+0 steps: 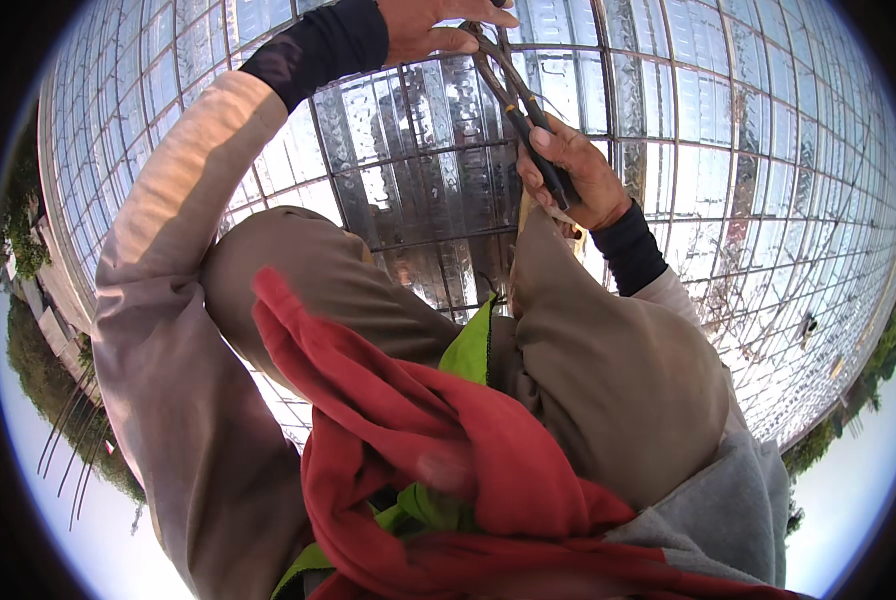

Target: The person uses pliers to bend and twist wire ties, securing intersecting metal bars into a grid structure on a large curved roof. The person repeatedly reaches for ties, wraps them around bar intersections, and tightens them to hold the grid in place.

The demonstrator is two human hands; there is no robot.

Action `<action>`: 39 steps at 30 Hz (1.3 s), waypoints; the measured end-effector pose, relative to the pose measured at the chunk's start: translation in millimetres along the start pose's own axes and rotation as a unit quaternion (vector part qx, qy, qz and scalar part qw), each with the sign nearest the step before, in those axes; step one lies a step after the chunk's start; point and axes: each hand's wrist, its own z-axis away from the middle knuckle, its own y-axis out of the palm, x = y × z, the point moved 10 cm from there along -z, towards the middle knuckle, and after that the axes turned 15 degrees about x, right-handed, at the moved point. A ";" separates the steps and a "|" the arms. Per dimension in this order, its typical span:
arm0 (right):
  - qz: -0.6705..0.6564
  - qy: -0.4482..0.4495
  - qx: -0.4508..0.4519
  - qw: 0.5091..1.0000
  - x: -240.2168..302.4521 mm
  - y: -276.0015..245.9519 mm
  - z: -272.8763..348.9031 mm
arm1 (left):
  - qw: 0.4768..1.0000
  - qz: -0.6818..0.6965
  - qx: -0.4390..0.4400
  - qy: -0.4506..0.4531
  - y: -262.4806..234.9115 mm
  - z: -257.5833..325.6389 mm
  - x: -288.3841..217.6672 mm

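Note:
My right hand [598, 180] is wrapped round the black grips of a pair of pincers [521, 124] with orange bands on the handles. The tool slants up and left, its head over a crossing of the steel bar grid [558, 47]. At the top edge my left hand [430, 28] reaches in beside the pincers' head, thumb and fingers bent close to it. What those fingers pinch, if anything, is too small and partly cut off by the picture's edge. Dark cuffs cover both wrists.
Shiny ribbed metal sheeting [468, 190] lies beneath the bars on all sides. My bent knees [618, 340] flank the work. A red cloth [408, 400] hangs in front of me over a lime-green strip [471, 345]. Upright bars [73, 430] and trees stand beyond the left edge.

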 end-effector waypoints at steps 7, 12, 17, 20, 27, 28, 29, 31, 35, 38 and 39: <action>0.095 0.007 -0.013 0.995 26.0 -26.6 38.1 | 0.914 0.370 -0.168 -0.019 -7.6 -70.5 28.9; 0.032 0.048 0.033 0.998 15.2 -28.7 49.4 | 0.821 0.498 -0.257 -0.111 10.5 -37.3 51.0; -0.073 0.036 0.014 0.997 -20.3 -52.5 88.4 | 0.744 0.536 -0.366 -0.162 -2.3 21.8 149.9; -0.085 -0.017 -0.055 0.995 -16.4 -63.4 117.8 | 0.750 0.527 -0.350 -0.193 8.3 46.7 167.0; 0.616 0.067 -0.405 0.672 40.2 -173.3 224.9 | 0.839 0.443 -0.219 -0.226 43.4 4.3 127.0; 0.767 0.043 -0.412 0.490 43.5 -164.3 232.5 | 0.849 0.448 -0.191 -0.205 44.7 -12.8 110.6; 0.745 0.056 -0.418 0.516 39.6 -170.1 230.1 | 0.838 0.477 -0.177 -0.195 48.0 -15.8 98.3; 0.714 0.094 -0.453 0.527 29.7 -171.7 225.3 | 0.825 0.516 -0.139 -0.184 56.9 -21.0 85.8; 0.774 0.061 -0.472 0.418 42.4 -135.9 204.2 | 0.847 0.503 -0.086 -0.146 63.6 -32.6 58.5; 0.745 -0.059 -0.393 0.536 57.8 -120.3 152.7 | 0.841 0.520 -0.064 -0.131 71.4 -38.6 51.1; 0.617 -0.035 -0.408 0.672 57.8 -120.5 133.0 | 0.832 0.537 -0.053 -0.125 63.9 -35.7 31.5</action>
